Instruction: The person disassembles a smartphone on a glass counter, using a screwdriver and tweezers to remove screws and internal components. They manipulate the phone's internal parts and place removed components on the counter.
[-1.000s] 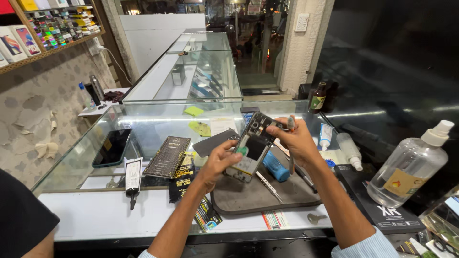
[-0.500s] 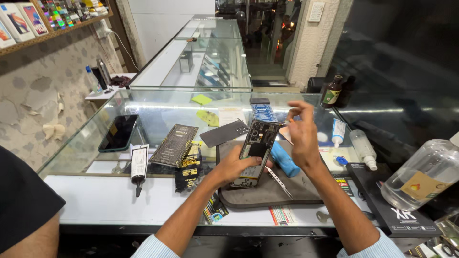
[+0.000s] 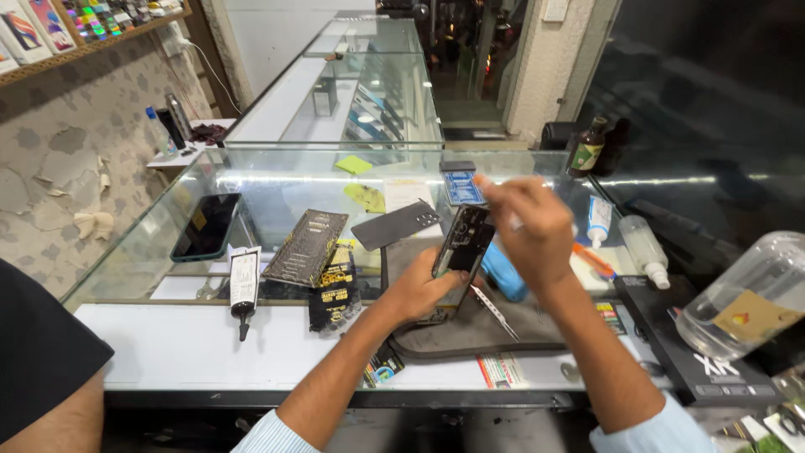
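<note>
Our left hand (image 3: 417, 289) grasps the opened dark smartphone with its back cover removed (image 3: 459, 252), holding it tilted above the grey work mat (image 3: 470, 331) near the front edge of the white desk (image 3: 168, 348). Our right hand (image 3: 524, 222) hovers just beside the phone's top – its fingers pinched together, perhaps on something small, but we cannot tell what. The metal tweezers (image 3: 495, 312) lie on the mat below. If the left grip loosens, the exposed phone could drop onto the tweezers – we judge this the main risk.

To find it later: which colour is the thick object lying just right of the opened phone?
Blue object, on the grey mat; head view.
</note>
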